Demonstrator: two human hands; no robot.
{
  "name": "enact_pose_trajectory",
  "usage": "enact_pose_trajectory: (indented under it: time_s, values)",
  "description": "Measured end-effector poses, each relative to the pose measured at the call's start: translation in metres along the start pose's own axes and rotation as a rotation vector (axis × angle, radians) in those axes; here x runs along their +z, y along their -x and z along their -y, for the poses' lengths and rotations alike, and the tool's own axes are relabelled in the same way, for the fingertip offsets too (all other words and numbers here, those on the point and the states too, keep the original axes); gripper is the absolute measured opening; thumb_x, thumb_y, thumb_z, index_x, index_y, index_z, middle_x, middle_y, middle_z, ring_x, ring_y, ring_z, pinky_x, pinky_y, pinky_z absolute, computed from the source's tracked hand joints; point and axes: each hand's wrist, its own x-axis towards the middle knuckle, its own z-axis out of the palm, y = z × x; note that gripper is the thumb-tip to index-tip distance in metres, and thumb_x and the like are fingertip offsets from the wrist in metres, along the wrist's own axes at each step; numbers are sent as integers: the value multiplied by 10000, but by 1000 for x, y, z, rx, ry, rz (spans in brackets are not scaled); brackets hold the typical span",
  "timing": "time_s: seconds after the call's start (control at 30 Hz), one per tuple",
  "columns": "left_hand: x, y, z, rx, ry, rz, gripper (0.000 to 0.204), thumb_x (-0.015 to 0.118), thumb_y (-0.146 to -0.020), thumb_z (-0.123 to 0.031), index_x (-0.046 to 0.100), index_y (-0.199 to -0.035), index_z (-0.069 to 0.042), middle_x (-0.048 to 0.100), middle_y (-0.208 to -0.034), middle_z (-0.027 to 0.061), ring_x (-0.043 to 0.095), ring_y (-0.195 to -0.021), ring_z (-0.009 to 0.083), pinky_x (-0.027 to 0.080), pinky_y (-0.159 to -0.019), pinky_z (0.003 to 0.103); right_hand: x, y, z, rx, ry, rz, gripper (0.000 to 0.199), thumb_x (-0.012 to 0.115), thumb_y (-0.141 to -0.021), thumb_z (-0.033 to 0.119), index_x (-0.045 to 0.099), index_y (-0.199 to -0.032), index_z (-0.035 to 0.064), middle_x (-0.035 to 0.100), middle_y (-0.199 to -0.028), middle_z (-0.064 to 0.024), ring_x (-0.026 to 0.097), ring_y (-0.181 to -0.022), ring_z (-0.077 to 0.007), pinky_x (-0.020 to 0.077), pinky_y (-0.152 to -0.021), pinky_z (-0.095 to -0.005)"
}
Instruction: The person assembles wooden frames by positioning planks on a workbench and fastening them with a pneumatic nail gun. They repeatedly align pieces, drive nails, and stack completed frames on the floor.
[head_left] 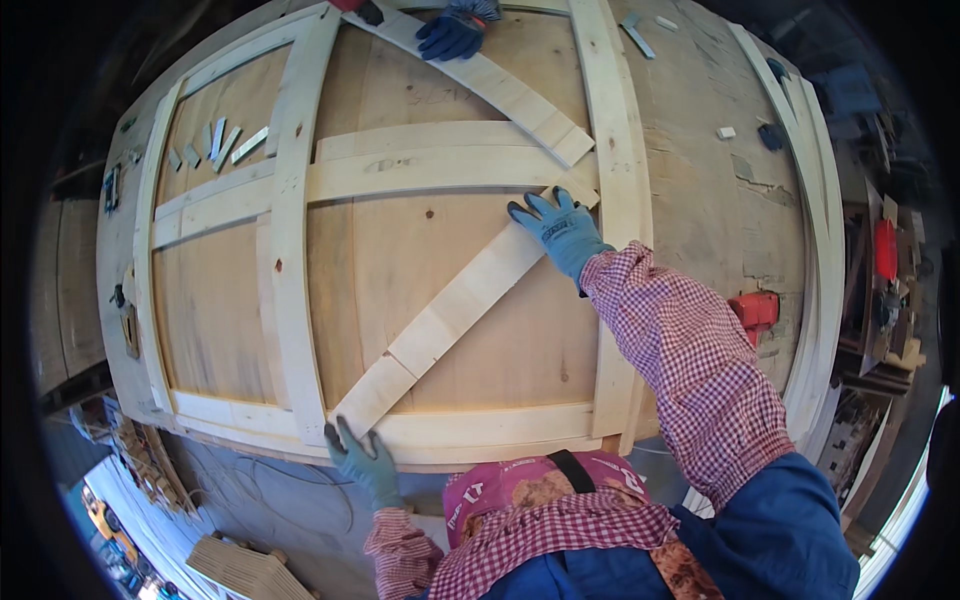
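A diagonal wooden board (440,318) lies in the lower right bay of a pale timber frame (293,250) backed with plywood. My right hand (570,232), in a blue-grey work glove, rests with spread fingers over the board's upper end, near the crossing rail. At its lower end, by the near rail, the fingers of my left hand (367,468) are apart and touch the board's tip or lie right beside it. A second slanting board (515,95) spans the upper right bay. A co-worker's dark-gloved hand (452,35) rests on it.
Several short metal pieces (226,148) lie on the plywood in the upper left bay. A red tool (755,311) sits on the worktable (700,130) right of the frame. Long timber strips (812,200) line its right edge. Cables (250,487) trail over the floor below.
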Motion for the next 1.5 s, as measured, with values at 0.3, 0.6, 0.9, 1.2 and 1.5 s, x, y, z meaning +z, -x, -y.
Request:
enact_pose_trajectory:
  time_s: [0.3,0.6,0.9,1.2,1.5]
  values:
    - [94,-118,-216,668,54,201,971,742,-719,-525,339,-1416,17,355,-1439,230,281,-1338,419,220,-1110,509,66,166,-80,105,-691,-572,649,639,-733,-15,482,-1353,94,468,-1387,-158,457,-1257,-343,406,-1032,-408]
    - [171,-125,-298,650,-10,164,918,777,-652,-524,399,-1314,-13,445,-1360,184,368,-1302,350,237,-1106,489,355,412,-233,1110,-810,-467,872,772,-696,130,333,-1434,-20,489,-1350,-209,489,-1233,-301,390,-1034,-367]
    - [178,-124,-308,647,-37,132,889,780,-645,-470,400,-1315,-27,456,-1352,167,392,-1289,342,252,-1111,468,424,413,-278,1046,-1031,-210,720,785,-616,170,530,-1268,0,624,-1174,-185,600,-1074,-300,478,-911,-357]
    - [174,-122,-308,635,-87,119,879,748,-667,-486,393,-1311,-6,441,-1346,174,368,-1300,347,221,-1122,487,218,391,-170,1098,-852,-457,577,824,-625,287,571,-1051,-11,656,-957,-181,648,-874,-339,497,-783,-427]
    - [171,-121,-306,629,-35,139,859,740,-671,-476,405,-1309,-10,438,-1347,164,360,-1310,340,212,-1126,508,157,355,-136,888,-1728,62,201,704,-797,126,649,-927,-16,628,-708,-79,628,-646,-156,499,-612,-295]
